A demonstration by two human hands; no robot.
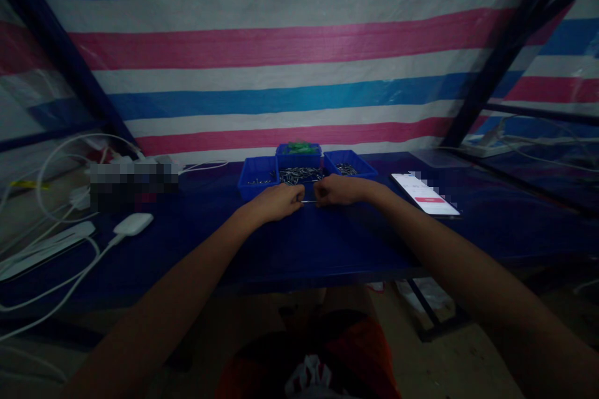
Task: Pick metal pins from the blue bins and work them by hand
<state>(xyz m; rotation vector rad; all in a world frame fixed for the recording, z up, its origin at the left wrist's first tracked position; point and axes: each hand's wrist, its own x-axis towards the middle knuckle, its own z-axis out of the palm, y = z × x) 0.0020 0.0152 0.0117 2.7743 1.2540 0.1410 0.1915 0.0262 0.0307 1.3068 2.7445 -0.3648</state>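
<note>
My left hand (282, 199) and my right hand (337, 191) face each other just above the blue table, fingers closed in a pinch. Between them runs a thin metal rod (309, 202), one end in each hand; its exact kind is too small to make out. Right behind my hands stands a blue bin (299, 176) heaped with small metal pieces. The left blue bin (257, 170) holds a few small metal bits. In the right blue bin (360, 161) lies a small pile of metal parts, partly behind my right hand.
Behind the middle bin is another blue bin with green material (299, 148). A lit phone (425, 194) lies at right. At left are a white charger (133, 223), white cables and a power bank-like slab (51, 248). A striped sheet (281, 50) hangs behind the table (299, 249).
</note>
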